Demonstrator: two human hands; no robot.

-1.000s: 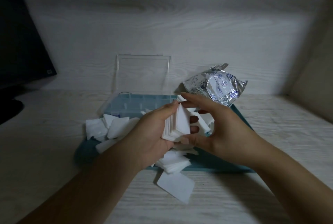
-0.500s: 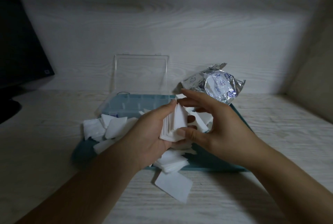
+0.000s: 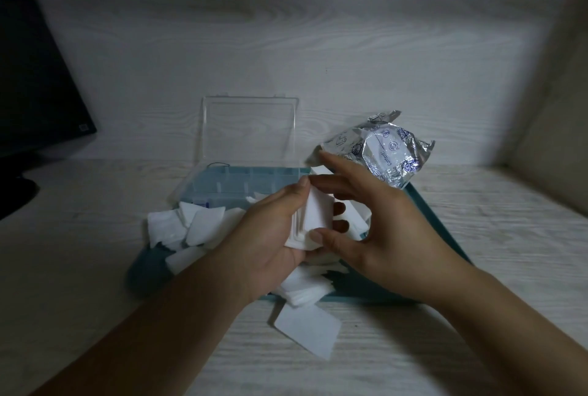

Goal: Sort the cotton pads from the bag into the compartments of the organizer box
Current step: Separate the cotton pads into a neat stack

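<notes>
pale wood desk [image 3: 477,348], left hand [image 3: 270,236] gripping cotton pads [image 3: 310,220], right hand [image 3: 381,236] pinching them, foil bag [image 3: 386,153] reading "content:"

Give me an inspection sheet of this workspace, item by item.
Surface: pale wood-grain desk, dimly lit.
Job's things: organizer box, lid open; foil bag at its right; loose cotton pads heaped on the teal tray.
Clutter: one stray pad on the desk.
Grippers: left hand grips a pad stack; right hand pinches its front pad.
Cables: nothing seen.
Surroundings: dark monitor at left; wood-grain back panel.
</notes>
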